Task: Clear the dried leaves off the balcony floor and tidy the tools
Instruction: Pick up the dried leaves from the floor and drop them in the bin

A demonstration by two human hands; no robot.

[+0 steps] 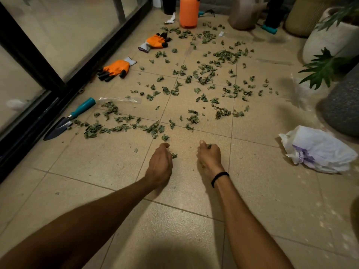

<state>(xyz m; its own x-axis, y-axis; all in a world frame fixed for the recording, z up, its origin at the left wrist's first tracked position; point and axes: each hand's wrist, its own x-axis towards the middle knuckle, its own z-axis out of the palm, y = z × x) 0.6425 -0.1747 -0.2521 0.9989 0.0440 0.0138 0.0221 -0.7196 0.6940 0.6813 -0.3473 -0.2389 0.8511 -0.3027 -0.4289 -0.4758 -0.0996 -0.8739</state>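
My left hand (160,162) is low over the tiled floor (97,167), fingers curled inward into a loose fist, with a scrap of leaf showing at the palm side. My right hand (209,158) is just beside it, apart from it, and likewise curled. Its thumb points forward and green fragments show at the top of the fist. Both hands hold gathered leaf matter; how much is in either fist I cannot tell. A black band (219,178) sits on the right wrist. The dried leaves (204,74) lie scattered over the tiles ahead of both hands, from just beyond my fingertips to the orange spray bottle (189,12) at the far end. A denser trail runs left toward the trowel (68,119). The trowel has a teal handle and lies flat against the black door frame (38,61), blade toward me. A clear plastic wrapper (120,99) lies just beyond its handle. The near glove (114,69) and the far glove (156,42), both orange with black fingertips, lie separately along the left side. A hand rake (208,13) lies beside the bottle. A crumpled white plastic bag (318,150) lies on the floor to my right, near a grey pot (342,113).
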